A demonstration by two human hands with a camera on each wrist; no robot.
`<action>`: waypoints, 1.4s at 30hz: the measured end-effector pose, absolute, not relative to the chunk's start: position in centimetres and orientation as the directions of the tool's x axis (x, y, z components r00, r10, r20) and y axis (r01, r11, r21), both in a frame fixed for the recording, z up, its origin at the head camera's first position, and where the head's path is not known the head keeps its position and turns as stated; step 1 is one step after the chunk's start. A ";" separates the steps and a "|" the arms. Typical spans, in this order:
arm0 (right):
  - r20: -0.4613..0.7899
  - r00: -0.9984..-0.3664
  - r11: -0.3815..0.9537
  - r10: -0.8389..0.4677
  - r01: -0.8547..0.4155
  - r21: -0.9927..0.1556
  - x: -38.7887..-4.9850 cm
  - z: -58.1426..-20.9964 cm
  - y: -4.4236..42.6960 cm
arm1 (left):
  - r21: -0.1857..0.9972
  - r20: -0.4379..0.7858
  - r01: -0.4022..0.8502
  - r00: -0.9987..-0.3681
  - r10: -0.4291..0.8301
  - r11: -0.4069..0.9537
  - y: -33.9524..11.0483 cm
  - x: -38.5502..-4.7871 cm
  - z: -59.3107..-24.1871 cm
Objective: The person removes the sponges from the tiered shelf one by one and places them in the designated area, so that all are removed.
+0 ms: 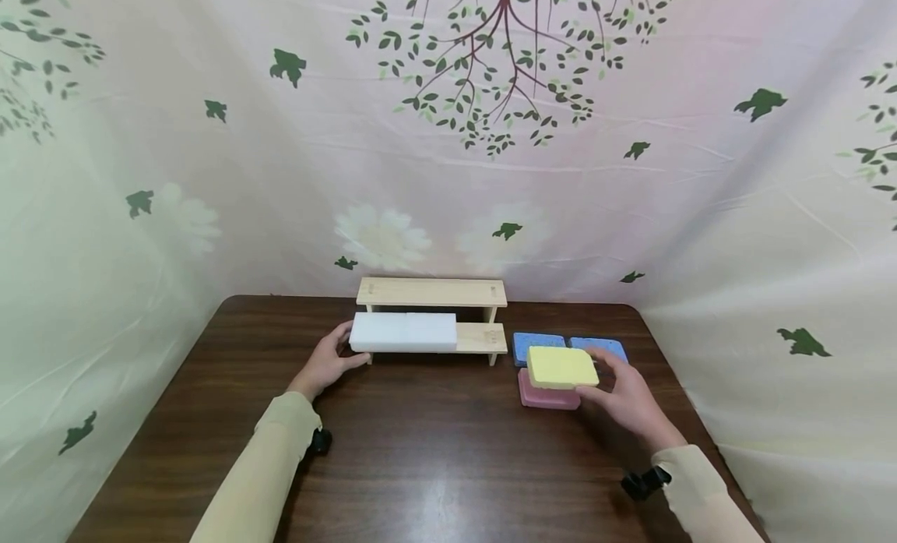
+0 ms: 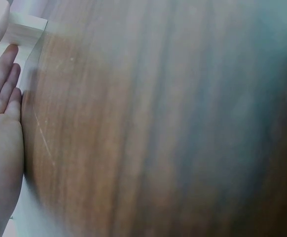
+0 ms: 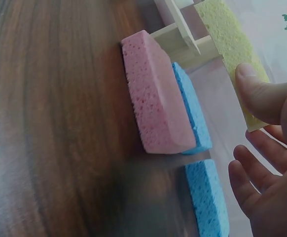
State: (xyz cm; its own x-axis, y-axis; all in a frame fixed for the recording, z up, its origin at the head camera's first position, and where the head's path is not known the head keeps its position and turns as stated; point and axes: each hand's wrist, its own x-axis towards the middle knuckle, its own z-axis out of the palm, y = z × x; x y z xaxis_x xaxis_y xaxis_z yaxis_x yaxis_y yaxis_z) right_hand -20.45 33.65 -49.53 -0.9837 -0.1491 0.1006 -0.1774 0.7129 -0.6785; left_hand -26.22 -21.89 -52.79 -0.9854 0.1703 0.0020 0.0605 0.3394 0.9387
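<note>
In the head view, my right hand (image 1: 624, 391) pinches a yellow sponge (image 1: 561, 366) between thumb and fingers. The sponge is raised over a pink sponge (image 1: 550, 400) on the table. Seen from the right wrist, the thumb presses on the face of the yellow sponge (image 3: 232, 49), apart from the pink sponge (image 3: 156, 96). My left hand (image 1: 329, 364) is at the left end of a two-tier wooden shelf, beside two white blocks (image 1: 402, 332) lying end to end on its lower tier. From the left wrist, its fingers (image 2: 4, 81) look fairly straight by the wood.
Two blue sponges (image 1: 538, 342) lie right of the wooden shelf (image 1: 430, 291), behind the pink one. Bare wood shows on the right part of the lower tier. The dark wooden table (image 1: 420, 442) meets patterned cloth (image 1: 434, 216) at the back and sides.
</note>
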 end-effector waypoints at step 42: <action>0.077 -0.996 0.775 -0.053 -0.090 -0.626 -17.5 -51.4 39.9 | 0.932 0.000 0.061 -0.986 0.169 0.357 -21.8 -26.3 -52.5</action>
State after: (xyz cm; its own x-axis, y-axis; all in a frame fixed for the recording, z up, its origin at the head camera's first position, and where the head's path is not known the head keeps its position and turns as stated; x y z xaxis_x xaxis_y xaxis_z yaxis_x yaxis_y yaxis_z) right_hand -17.54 39.88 -51.40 -0.9956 -0.0532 0.0765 -0.0895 0.7746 -0.6261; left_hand -26.25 -21.82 -52.52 -0.9857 0.1688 -0.0002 0.0608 0.3567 0.9323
